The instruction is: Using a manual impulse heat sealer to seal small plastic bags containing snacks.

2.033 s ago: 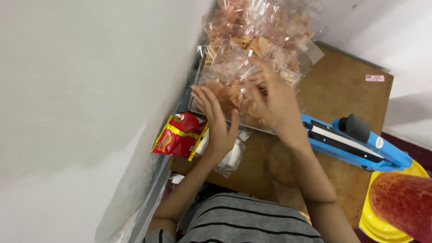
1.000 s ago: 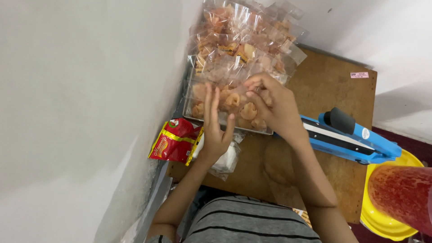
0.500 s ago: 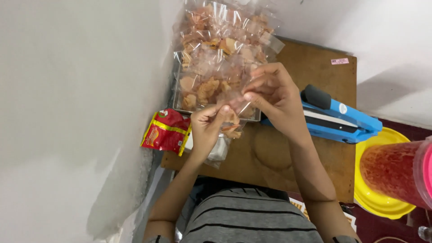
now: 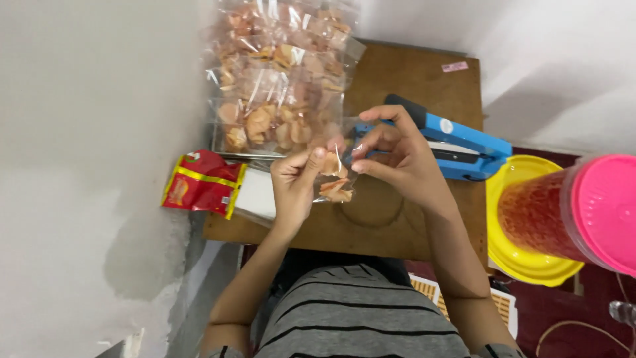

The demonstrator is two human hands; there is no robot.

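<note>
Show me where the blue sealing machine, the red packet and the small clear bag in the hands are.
blue sealing machine (image 4: 464,142), head view, on its blue arm.
red packet (image 4: 202,184), head view, on its middle.
small clear bag (image 4: 334,185), head view, on the snacks inside.

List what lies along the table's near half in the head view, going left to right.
Red snack packet → left hand → small clear bag of snacks pinched between both hands → right hand → blue sealer → yellow lid → pink-capped jar.
</note>
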